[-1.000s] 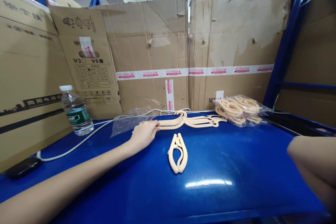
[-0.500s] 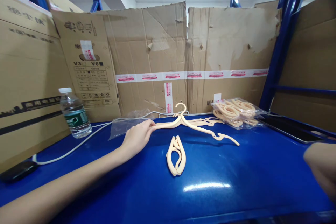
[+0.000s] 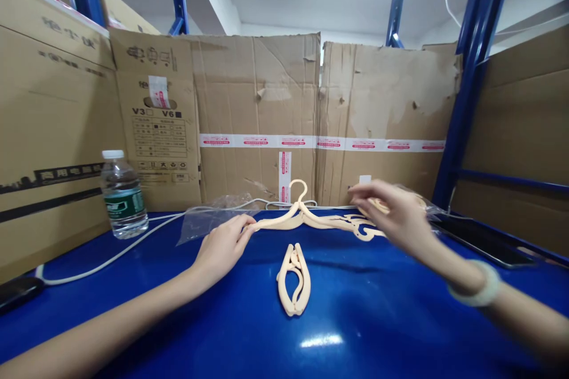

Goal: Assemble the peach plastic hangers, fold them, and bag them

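Note:
My left hand (image 3: 225, 244) pinches the left arm of a cream plastic clothes hanger (image 3: 281, 222). This hanger is unfolded, with its hook upward, and is held just above the blue tabletop. Its right tip passes behind my right hand (image 3: 393, 213), which is blurred by motion. The fingers and thumb of that hand look apart, with nothing visible between them. Closer to me, a folded hanger (image 3: 306, 290) of the same kind lies on the table. Behind the held one, more cream hanger parts (image 3: 351, 218) show, partly covered.
A bag of folded hangers (image 3: 418, 198) lies behind my right hand, mostly hidden. To its right is a dark flat device (image 3: 489, 243). At left stand a water bottle (image 3: 123, 198), a white cable (image 3: 111, 269) and a crumpled clear bag (image 3: 195, 228). Cardboard (image 3: 253, 100) walls the back.
My right hand has come in from the right edge to the hanger's right end. The left hand keeps its hold on the hanger, whose right arm has swung back. The view has tilted up slightly.

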The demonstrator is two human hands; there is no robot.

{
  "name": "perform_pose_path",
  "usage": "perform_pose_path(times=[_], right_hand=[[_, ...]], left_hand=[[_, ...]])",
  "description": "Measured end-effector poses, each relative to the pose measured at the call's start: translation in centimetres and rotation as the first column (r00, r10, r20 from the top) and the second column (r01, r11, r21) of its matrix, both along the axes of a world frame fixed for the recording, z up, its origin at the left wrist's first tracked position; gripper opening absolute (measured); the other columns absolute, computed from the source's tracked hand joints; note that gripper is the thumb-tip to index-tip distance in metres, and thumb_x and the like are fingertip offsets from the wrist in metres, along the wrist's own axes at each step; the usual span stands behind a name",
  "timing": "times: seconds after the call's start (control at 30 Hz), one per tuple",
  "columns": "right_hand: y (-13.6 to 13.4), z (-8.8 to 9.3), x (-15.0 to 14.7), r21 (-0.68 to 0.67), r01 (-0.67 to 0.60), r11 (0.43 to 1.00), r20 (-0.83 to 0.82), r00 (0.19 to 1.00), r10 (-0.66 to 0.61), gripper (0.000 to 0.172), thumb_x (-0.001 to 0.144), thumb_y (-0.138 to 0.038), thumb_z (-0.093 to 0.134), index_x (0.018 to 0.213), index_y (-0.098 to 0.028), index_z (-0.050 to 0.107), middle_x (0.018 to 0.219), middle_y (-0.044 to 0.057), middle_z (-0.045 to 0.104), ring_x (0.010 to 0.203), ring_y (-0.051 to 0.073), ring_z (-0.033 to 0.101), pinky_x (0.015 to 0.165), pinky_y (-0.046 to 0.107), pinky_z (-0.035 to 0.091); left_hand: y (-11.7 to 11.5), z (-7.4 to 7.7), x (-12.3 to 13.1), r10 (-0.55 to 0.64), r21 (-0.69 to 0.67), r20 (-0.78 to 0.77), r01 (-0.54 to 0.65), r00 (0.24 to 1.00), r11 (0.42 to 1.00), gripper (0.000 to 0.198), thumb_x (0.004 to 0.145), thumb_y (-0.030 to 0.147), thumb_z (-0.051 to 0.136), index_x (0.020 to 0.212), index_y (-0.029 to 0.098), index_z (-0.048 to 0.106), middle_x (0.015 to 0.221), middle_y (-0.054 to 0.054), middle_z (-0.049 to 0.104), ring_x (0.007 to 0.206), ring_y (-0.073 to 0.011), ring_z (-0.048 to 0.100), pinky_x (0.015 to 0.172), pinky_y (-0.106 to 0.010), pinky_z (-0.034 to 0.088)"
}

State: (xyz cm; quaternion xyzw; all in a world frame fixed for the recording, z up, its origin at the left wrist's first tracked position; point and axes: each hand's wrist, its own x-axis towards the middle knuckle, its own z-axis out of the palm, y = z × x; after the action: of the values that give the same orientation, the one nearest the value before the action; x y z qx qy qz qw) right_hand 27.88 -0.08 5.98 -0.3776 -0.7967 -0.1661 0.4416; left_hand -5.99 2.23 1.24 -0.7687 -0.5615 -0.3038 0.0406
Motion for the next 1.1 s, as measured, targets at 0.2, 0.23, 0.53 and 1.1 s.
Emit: perform_pose_path(times=[0.2, 0.23, 0.53, 1.1], right_hand=[[2.5, -4.5, -0.5, -0.344, 0.088, 0.935, 0.255, 0.967, 0.003, 0.026, 0.092, -0.034, 0.049, 0.110, -0.018, 0.059, 0.096, 0.011, 0.071, 0.086, 0.026, 0.066, 0.071, 0.035, 0.050], [2.6, -4.7, -0.4, -0.366, 0.084, 0.927, 0.252, 0.968, 0.011, 0.022, 0.093, -0.031, 0.045, 0.101, -0.018, 0.060, 0.089, 0.009, 0.070, 0.081, 0.025, 0.065, 0.068, 0.033, 0.048], [3.2, -4.3, 0.9, -0.409, 0.044, 0.912, 0.101, 0.995, -0.002, 0.028, 0.091, -0.036, 0.041, 0.083, -0.017, 0.058, 0.067, 0.004, 0.061, 0.060, 0.019, 0.056, 0.054, 0.028, 0.038], [1.6, -5.4, -0.6, -0.493, -0.058, 0.868, 0.205, 0.962, 0.180, 0.011, 0.092, -0.024, 0.049, 0.090, -0.018, 0.058, 0.084, 0.006, 0.064, 0.074, 0.020, 0.057, 0.065, 0.029, 0.040]], left_hand=[[-0.2, -1.0, 0.1, -0.052, -0.001, 0.053, 0.052, 0.997, 0.999, 0.028, 0.095, 0.037, 0.038, 0.106, 0.026, 0.061, 0.113, -0.005, 0.068, 0.104, -0.0288, 0.063, 0.090, -0.043, 0.047], [-0.2, -1.2, 0.1, -0.069, -0.001, 0.066, 0.069, 0.995, 0.998, 0.028, 0.094, 0.036, 0.038, 0.105, 0.025, 0.061, 0.114, -0.005, 0.067, 0.104, -0.0287, 0.063, 0.090, -0.043, 0.048], [-0.5, -2.1, 1.2, -0.098, -0.170, 0.763, 0.345, 0.639, 0.923, 0.035, 0.070, 0.024, 0.067, 0.102, 0.017, 0.055, 0.111, -0.011, 0.058, 0.094, -0.0241, 0.065, 0.090, -0.044, 0.053], [-1.9, -1.5, 2.2, -0.175, -0.167, 0.765, 0.454, 0.619, 0.875, 0.048, 0.068, 0.034, 0.073, 0.111, 0.016, 0.063, 0.092, -0.004, 0.065, 0.085, -0.0186, 0.060, 0.076, -0.028, 0.045]])
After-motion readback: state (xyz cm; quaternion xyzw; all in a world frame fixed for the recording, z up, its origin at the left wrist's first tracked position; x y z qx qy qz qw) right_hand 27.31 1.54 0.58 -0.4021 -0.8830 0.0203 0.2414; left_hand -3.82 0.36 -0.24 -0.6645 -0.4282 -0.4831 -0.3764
